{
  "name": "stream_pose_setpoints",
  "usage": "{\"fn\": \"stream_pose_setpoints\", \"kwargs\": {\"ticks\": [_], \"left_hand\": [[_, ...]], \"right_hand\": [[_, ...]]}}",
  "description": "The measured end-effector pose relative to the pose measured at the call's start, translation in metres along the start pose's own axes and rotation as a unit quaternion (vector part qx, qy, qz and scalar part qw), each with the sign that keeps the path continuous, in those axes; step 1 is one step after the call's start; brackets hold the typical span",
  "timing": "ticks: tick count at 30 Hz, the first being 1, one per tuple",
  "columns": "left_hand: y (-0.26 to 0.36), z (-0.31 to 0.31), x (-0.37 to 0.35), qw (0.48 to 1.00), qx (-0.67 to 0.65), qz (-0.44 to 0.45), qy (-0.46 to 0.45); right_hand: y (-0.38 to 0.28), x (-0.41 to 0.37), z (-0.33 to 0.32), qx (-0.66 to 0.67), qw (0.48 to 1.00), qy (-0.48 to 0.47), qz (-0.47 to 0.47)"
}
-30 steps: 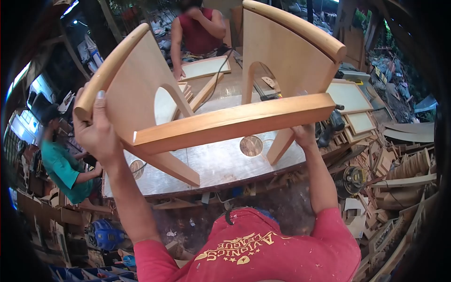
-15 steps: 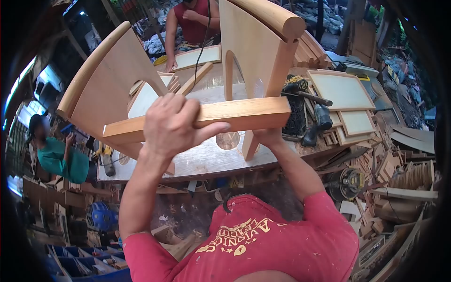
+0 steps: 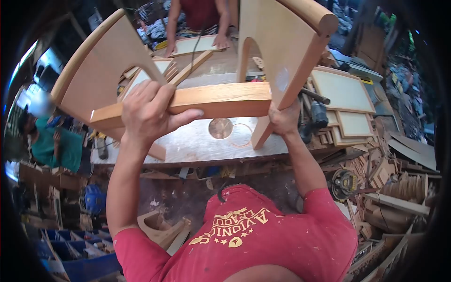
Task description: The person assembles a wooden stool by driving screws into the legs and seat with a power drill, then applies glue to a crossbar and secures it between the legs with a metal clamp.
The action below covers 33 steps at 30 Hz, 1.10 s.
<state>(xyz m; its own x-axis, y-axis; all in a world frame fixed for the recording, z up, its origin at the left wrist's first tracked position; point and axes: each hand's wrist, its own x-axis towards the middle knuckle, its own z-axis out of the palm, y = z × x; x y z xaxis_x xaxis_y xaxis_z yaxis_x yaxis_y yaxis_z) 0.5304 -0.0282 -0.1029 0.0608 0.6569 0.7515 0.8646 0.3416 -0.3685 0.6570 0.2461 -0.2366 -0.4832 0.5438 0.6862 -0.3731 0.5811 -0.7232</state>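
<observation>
My left hand (image 3: 146,111) is wrapped around a thick wooden rail (image 3: 221,100), thumb along its front face. The rail's left end meets a curved wooden side panel (image 3: 96,70) with a rounded top edge and an arched cutout. At its right end, the rail lies against the inner face of a second, similar side panel (image 3: 282,51). My right hand (image 3: 284,118) grips the lower leg of that second panel, just below the rail's end; some fingers are hidden behind the wood. Both panels stand upright on the worktable (image 3: 188,145).
Across the table, a co-worker in a dark red top rests both hands on a framed white panel (image 3: 197,44). More framed panels (image 3: 345,91), a hammer (image 3: 315,96) and a power tool (image 3: 319,115) lie at right. Another person in green (image 3: 58,145) is at left.
The right side panel has shifted right, and the rail's end now sits against its inner face instead of overlapping its leg. The co-worker's second hand has come down onto the framed panel.
</observation>
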Motion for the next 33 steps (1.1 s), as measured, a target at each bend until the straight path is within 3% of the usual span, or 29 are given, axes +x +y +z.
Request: {"fn": "stream_pose_setpoints", "kwargs": {"ticks": [7,12,16,21,24,33], "left_hand": [[-0.007,-0.006,-0.004,0.998,-0.008,-0.038,-0.044],[0.006,0.003,-0.001,0.999,-0.024,-0.021,-0.037],[0.004,0.003,-0.003,0.999,-0.020,-0.022,-0.031],[-0.001,0.000,-0.002,0.999,-0.015,-0.026,-0.030],[0.004,0.002,0.001,0.999,-0.014,-0.022,-0.039],[0.009,0.018,0.014,0.998,-0.027,-0.019,-0.058]], "right_hand": [[-0.006,-0.014,-0.004,-0.024,0.996,-0.042,0.069],[-0.025,-0.023,-0.001,-0.017,0.994,-0.092,0.057],[-0.016,-0.027,-0.002,-0.024,0.995,-0.083,0.049],[-0.026,-0.023,0.004,-0.039,0.997,-0.046,-0.041],[-0.020,-0.028,0.003,-0.081,0.995,-0.051,-0.033],[-0.014,-0.019,0.001,-0.035,0.999,-0.021,-0.030]]}}
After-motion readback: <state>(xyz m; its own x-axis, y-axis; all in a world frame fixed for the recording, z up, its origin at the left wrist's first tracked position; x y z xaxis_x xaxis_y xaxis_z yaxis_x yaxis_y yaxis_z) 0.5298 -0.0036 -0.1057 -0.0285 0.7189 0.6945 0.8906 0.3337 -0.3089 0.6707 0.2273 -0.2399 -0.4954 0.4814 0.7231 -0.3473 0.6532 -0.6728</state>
